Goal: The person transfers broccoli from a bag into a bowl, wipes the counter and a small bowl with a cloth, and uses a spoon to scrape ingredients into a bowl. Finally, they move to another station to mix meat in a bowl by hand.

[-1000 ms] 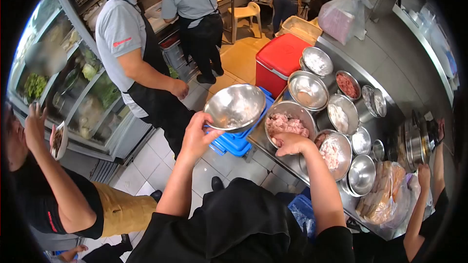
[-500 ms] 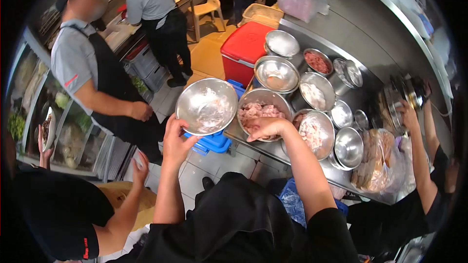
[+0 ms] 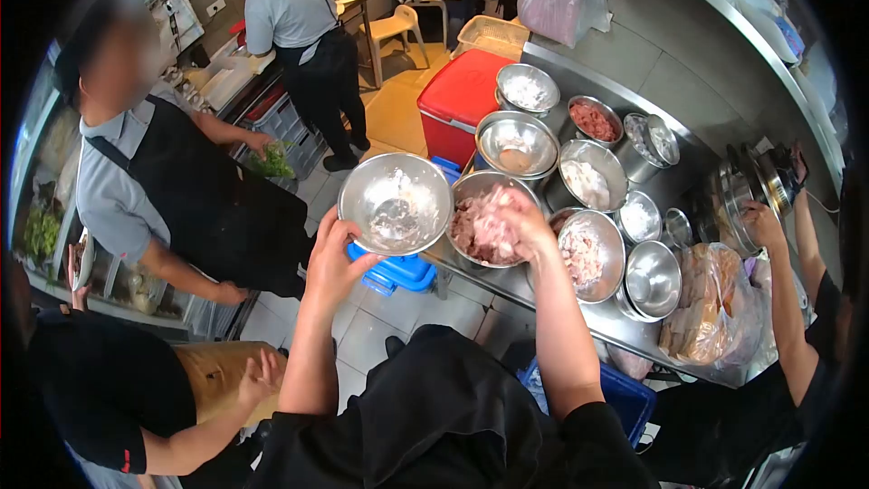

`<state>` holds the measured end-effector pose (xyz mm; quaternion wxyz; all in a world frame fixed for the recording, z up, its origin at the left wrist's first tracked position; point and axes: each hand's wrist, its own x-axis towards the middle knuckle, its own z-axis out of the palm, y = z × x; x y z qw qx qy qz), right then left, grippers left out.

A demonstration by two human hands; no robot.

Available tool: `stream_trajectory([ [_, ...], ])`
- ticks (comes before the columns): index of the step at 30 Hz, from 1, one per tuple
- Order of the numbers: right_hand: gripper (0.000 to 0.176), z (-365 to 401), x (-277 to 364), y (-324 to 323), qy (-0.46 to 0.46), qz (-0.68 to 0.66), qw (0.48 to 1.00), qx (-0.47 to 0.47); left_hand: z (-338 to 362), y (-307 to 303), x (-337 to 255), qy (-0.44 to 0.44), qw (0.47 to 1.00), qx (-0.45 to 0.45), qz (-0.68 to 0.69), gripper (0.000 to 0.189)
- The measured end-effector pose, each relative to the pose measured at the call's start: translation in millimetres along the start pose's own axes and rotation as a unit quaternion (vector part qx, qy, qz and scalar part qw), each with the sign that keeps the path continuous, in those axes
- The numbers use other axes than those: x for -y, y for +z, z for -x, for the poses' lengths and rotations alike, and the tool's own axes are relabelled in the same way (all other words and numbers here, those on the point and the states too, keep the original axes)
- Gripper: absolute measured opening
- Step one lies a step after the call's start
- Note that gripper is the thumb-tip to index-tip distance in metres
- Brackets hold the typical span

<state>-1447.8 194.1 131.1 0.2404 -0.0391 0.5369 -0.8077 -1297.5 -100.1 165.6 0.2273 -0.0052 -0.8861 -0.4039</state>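
My left hand grips the rim of a shiny metal bowl, thumb at its near edge; whitish smears coat the inside. My right hand is in a larger metal bowl of chopped raw meat. Pink pieces lie around its fingers, which are curled on some of the meat and partly blurred. The two bowls sit side by side, the held one raised off the counter. Just right of my right hand is a bowl of paler meat.
A steel counter carries several metal bowls, a bowl of red meat and bagged food. Behind stands a red cooler. Co-workers stand left; another person's arm reaches in from the right. A blue bin stands below.
My right hand has moved slightly right and up, lifting pink meat with its fingers. The left bowl shifted slightly in view. The co-worker at left has turned and leaned; an arm now reaches toward greens.
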Motion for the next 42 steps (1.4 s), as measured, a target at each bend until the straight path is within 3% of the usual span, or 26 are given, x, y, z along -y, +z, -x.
stream_trajectory([
  [3,0.037,14,46,29,-0.082,-0.081,0.993,-0.025,-4,5,-15,0.027,0.998,0.042,-0.023,0.045],
  [5,0.041,19,69,53,-0.099,-0.056,0.993,0.011,-6,15,-22,0.023,0.998,0.059,0.003,0.045],
  [7,0.036,-4,65,59,-0.116,0.108,0.978,0.136,-10,25,-29,0.048,0.994,0.090,-0.028,0.045],
  [9,0.033,-4,78,82,-0.035,0.355,0.907,0.222,-15,33,-32,0.063,0.994,0.085,0.001,0.046],
  [10,0.031,8,85,93,-0.128,0.463,0.864,0.152,-18,36,-31,0.054,0.996,0.064,-0.015,0.044],
  [11,0.031,5,85,87,-0.127,0.466,0.863,0.149,-21,38,-29,0.044,0.998,0.040,-0.031,0.043],
  [13,0.036,-9,81,66,-0.284,0.506,0.813,0.038,-19,37,-11,0.023,0.999,0.030,-0.015,0.040],
  [15,0.037,-16,71,40,-0.235,0.495,0.836,0.030,-14,33,7,-0.023,0.998,-0.031,0.046,0.039],
  [17,0.038,-27,36,14,-0.103,0.713,0.684,0.117,-9,17,4,-0.028,0.998,-0.049,0.008,0.039],
  [19,0.046,-29,-6,22,-0.009,0.800,0.569,0.192,-4,9,8,-0.044,0.996,-0.079,-0.010,0.039],
  [21,0.058,-30,-29,33,-0.004,0.810,0.558,0.179,2,5,13,-0.052,0.995,-0.080,-0.020,0.039],
  [24,0.057,-33,-36,24,0.008,0.792,0.591,0.156,13,2,17,-0.071,0.994,-0.075,0.030,0.041],
  [27,0.054,-55,-53,5,-0.015,0.780,0.612,0.131,15,4,15,-0.034,0.997,-0.073,0.004,0.043],
  [29,0.044,-72,-60,-15,-0.049,0.712,0.684,0.153,15,6,15,-0.027,0.997,-0.068,0.019,0.044],
  [30,0.033,-68,-57,-18,-0.135,0.694,0.696,0.123,16,6,18,-0.031,0.997,-0.065,0.034,0.045],
  [31,0.033,-71,-50,-21,-0.140,0.695,0.694,0.127,15,3,18,-0.031,0.996,-0.071,0.033,0.045],
  [33,0.028,-68,-33,-21,-0.104,0.628,0.769,0.056,15,-2,16,0.012,0.999,-0.026,-0.016,0.044],
  [34,0.025,-65,-24,-23,-0.062,0.538,0.840,0.023,14,-1,17,0.024,0.999,-0.026,-0.012,0.044],
  [37,0.027,-72,-12,-36,-0.078,0.412,0.907,-0.037,11,2,17,0.018,1.000,-0.008,-0.003,0.044],
  [39,0.032,-52,23,-7,-0.088,0.262,0.961,-0.015,9,4,15,-0.007,1.000,0.014,0.006,0.045],
  [40,0.035,-48,35,0,-0.132,0.257,0.957,-0.026,9,7,17,0.014,1.000,0.019,0.015,0.046],
  [41,0.046,-41,52,14,-0.118,0.178,0.977,-0.003,7,10,20,0.036,0.999,0.024,0.024,0.047],
  [42,0.046,-39,52,13,-0.119,0.177,0.977,-0.006,7,11,20,0.038,0.999,0.026,0.025,0.047],
])
